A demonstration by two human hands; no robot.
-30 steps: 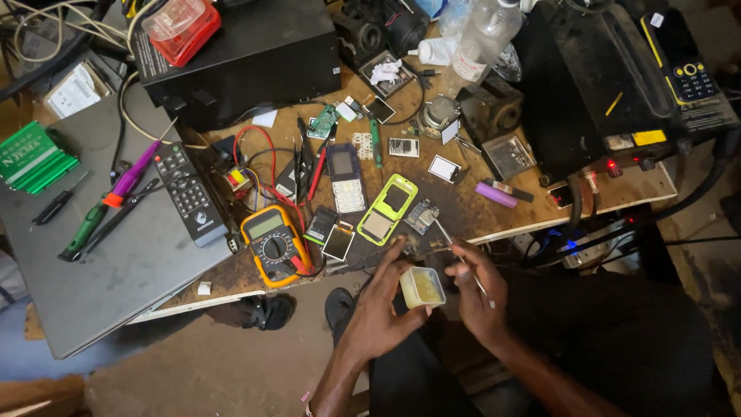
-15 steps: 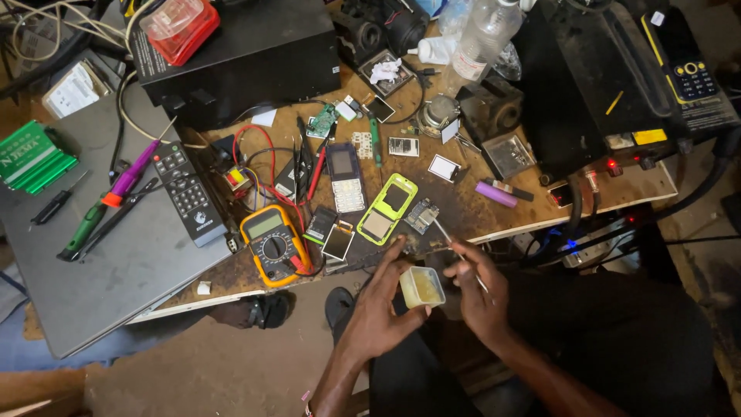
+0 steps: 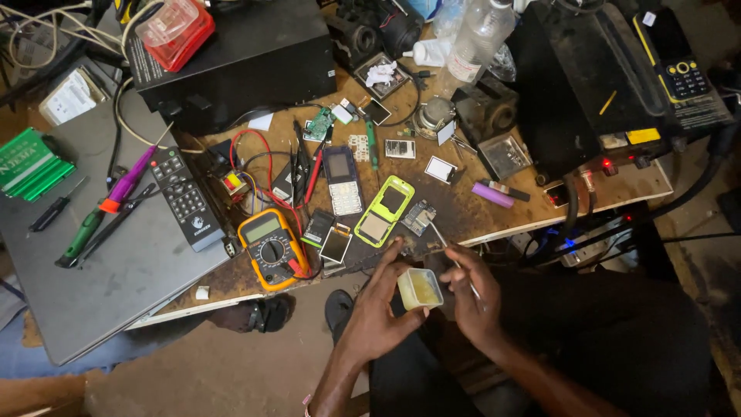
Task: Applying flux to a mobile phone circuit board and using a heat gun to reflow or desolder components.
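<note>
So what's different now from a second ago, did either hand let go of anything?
Almost nothing changed. The left hand has the same grip on the small square tub of yellowish paste, and the right hand keeps the thin metal tool, its tip still up near the bench edge. Nothing was let go or picked up. The multimeter, green phone shell and bench clutter lie as before.

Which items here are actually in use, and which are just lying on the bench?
In use: left hand holding small tub of yellowish paste; right hand holding thin tool.

Lying about: multimeter, green phone shell, grey phone, remote, screwdrivers, purple marker, bottle.
</note>
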